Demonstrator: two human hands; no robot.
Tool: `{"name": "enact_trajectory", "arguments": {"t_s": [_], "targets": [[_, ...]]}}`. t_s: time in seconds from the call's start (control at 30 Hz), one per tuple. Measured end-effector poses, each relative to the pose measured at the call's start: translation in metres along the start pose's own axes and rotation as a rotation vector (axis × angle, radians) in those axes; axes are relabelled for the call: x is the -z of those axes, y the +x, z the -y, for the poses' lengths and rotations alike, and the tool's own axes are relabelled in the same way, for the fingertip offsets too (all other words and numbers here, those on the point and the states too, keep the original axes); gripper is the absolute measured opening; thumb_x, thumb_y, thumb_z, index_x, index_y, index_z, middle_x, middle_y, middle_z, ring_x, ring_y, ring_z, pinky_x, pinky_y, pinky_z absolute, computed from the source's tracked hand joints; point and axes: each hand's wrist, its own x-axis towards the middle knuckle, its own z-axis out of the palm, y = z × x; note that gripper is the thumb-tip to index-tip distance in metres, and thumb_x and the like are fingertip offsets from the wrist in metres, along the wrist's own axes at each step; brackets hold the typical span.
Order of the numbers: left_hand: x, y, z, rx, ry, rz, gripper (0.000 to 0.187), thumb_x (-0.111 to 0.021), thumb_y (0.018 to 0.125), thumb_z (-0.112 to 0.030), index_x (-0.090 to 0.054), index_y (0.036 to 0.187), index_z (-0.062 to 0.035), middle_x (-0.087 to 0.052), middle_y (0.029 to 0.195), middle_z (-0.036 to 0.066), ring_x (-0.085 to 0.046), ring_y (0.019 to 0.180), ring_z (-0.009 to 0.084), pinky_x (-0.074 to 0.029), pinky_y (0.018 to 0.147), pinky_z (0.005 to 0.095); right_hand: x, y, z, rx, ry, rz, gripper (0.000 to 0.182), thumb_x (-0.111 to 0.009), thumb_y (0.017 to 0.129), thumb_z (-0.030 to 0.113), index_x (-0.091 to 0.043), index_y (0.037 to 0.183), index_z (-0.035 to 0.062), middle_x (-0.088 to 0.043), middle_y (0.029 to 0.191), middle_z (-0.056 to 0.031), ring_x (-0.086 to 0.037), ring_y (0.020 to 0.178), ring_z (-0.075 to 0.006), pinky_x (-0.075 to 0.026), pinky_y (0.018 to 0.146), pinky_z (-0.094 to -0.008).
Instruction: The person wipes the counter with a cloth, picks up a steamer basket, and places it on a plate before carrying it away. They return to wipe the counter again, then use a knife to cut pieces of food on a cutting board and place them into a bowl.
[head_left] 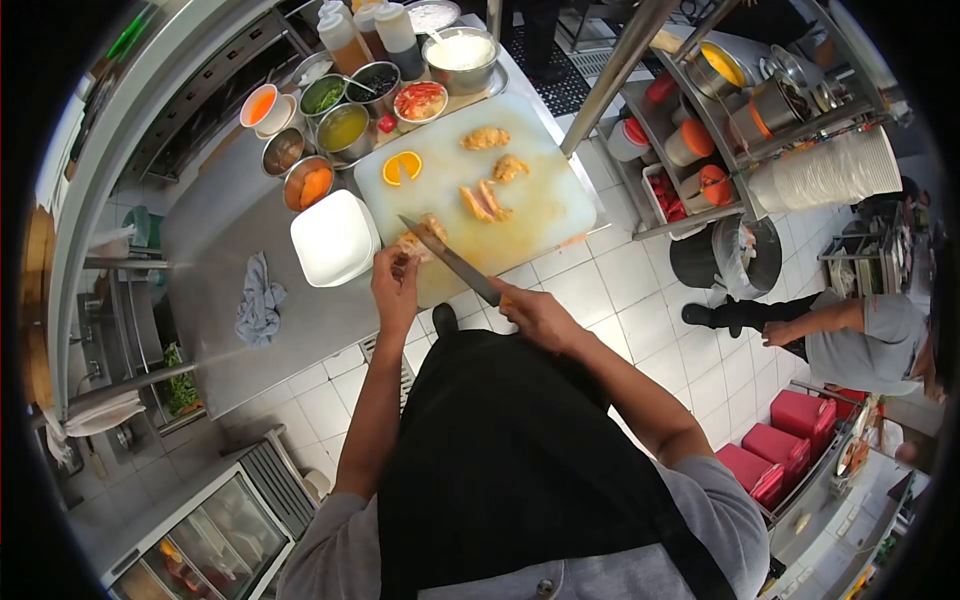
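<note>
Apron [490,450]: black, over a grey shirt.
Left hand [397,285]: fingertips pinched on the near left side of a browned food piece [427,236], which sits at the board's near left edge.
Right hand [540,317]: closed round the handle of a knife [460,266], its blade slanting across the piece.
Blade and fingertips: close together; a slip off the uneven piece could nick the left hand.
Cutting board [550,205]: yellow-smeared, perhaps slick enough for food to slide; three more browned pieces and an orange slice [413,165] lie farther off.
White container [335,238]: just left of the board; a wide elbow could shove it.
Counter [215,225]: metal, with a crumpled cloth [260,302] left, bowls [343,133] and bottles [398,38] far.
Room: tiled floor [612,288]; co-worker [865,345] and red bins [802,418] right.
</note>
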Motion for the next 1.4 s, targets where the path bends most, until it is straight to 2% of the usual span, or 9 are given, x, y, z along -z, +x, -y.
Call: {"name": "enact_trajectory", "arguments": {"t_s": [0.2, 0.47, 0.5, 0.57, 0.83, 0.93, 1.03, 1.13, 1.4], "targets": [[-0.014, 0.014, 0.002, 0.114, -0.273, 0.051, 0.028, -0.066, 0.09, -0.002, -0.055, 0.115, 0.0011, -0.064, 0.098, 0.012, -0.064, 0.076, 0.0156, -0.052, 0.063, 0.0273, 0.02, -0.012, -0.004, -0.232, 0.251, 0.027, 0.054, -0.056, 0.101, 0.02, -0.038, 0.151, 0.0241, -0.063, 0.085, -0.0048, -0.058, 0.069, -0.0135, -0.051, 0.07, -0.0302], [-0.034, 0.051, -0.005, 0.386, -0.371, 0.183, 0.042, -0.065, 0.091, -0.004, -0.052, 0.13, 0.0003, -0.065, 0.096, 0.013, -0.066, 0.074, 0.0174, -0.055, 0.064, 0.0292, 0.026, -0.022, -0.022, -0.168, 0.161, -0.126, 0.054, -0.057, 0.099, 0.018, -0.039, 0.15, 0.0187, -0.066, 0.084, -0.0078, -0.062, 0.073, -0.0167, -0.052, 0.074, -0.031], [-0.029, 0.061, -0.01, 0.359, -0.374, 0.192, 0.042, -0.065, 0.091, -0.004, -0.052, 0.13, 0.0003, -0.065, 0.096, 0.013, -0.066, 0.074, 0.0174, -0.055, 0.064, 0.0292, 0.03, -0.025, -0.016, -0.192, 0.132, -0.13, 0.054, -0.057, 0.099, 0.017, -0.039, 0.15, 0.0176, -0.066, 0.085, -0.0085, -0.062, 0.074, -0.0175, -0.052, 0.075, -0.0314], [-0.021, 0.073, -0.016, -0.139, 0.268, 0.086, 0.038, -0.067, 0.089, -0.008, -0.058, 0.125, 0.0014, -0.064, 0.096, 0.015, -0.066, 0.082, 0.0216, -0.054, 0.072, 0.0345, 0.031, -0.035, -0.02, -0.143, 0.094, -0.196, 0.054, -0.058, 0.099, 0.016, -0.04, 0.15, 0.0186, -0.065, 0.083, -0.0081, -0.062, 0.074, -0.0174, -0.051, 0.076, -0.0316], [-0.12, 0.202, -0.056, -0.54, 0.296, 0.516, 0.065, -0.076, 0.078, -0.013, -0.05, 0.136, -0.0012, -0.058, 0.125, 0.022, -0.053, 0.118, 0.0378, -0.042, 0.103, 0.0436, 0.061, -0.094, 0.016, -0.402, 0.233, -0.113, 0.054, -0.059, 0.097, 0.017, -0.042, 0.148, 0.0221, -0.064, 0.082, -0.009, -0.062, 0.072, -0.0185, -0.052, 0.073, -0.0357], [-0.152, 0.229, -0.027, -0.427, 0.371, 0.714, 0.075, -0.082, 0.071, -0.012, -0.049, 0.138, -0.0018, -0.054, 0.135, 0.023, -0.05, 0.125, 0.0378, -0.04, 0.108, 0.0421, 0.056, -0.105, 0.015, -0.138, 0.167, -0.039, 0.051, -0.059, 0.097, 0.02, -0.045, 0.146, 0.0214, -0.067, 0.09, -0.0156, -0.064, 0.079, -0.0322, -0.05, 0.079, -0.0398], [-0.16, 0.256, 0.006, -0.389, 0.33, 0.791, 0.069, -0.082, 0.069, -0.006, -0.054, 0.132, 0.0002, -0.061, 0.124, 0.021, -0.058, 0.116, 0.0336, -0.045, 0.103, 0.0395, 0.041, -0.087, 0.016, -0.074, 0.049, -0.041, 0.048, -0.06, 0.096, 0.02, -0.049, 0.143, 0.02, -0.067, 0.095, -0.0179, -0.063, 0.083, -0.0372, -0.049, 0.079, -0.0443], [-0.105, 0.232, -0.054, -0.185, 0.048, 0.76, 0.063, -0.075, 0.074, 0.003, -0.052, 0.133, 0.0021, -0.064, 0.117, 0.016, -0.064, 0.102, 0.0228, -0.051, 0.088, 0.0331, 0.023, -0.052, 0.003, 0.002, 0.08, -0.067, 0.048, -0.06, 0.095, 0.02, -0.05, 0.142, 0.0166, -0.069, 0.1, -0.0169, -0.064, 0.085, -0.0372, -0.05, 0.079, -0.0439], [0.033, 0.117, -0.113, -0.365, 0.254, 0.598, 0.073, -0.081, 0.07, -0.002, -0.052, 0.137, -0.0062, -0.062, 0.12, 0.015, -0.056, 0.111, 0.0302, -0.046, 0.097, 0.0376, 0.021, 0.0, -0.021, 0.045, 0.064, -0.093, 0.048, -0.061, 0.094, 0.017, -0.049, 0.141, 0.0135, -0.068, 0.09, -0.0182, -0.065, 0.078, -0.035, -0.051, 0.073, -0.0441]]}}
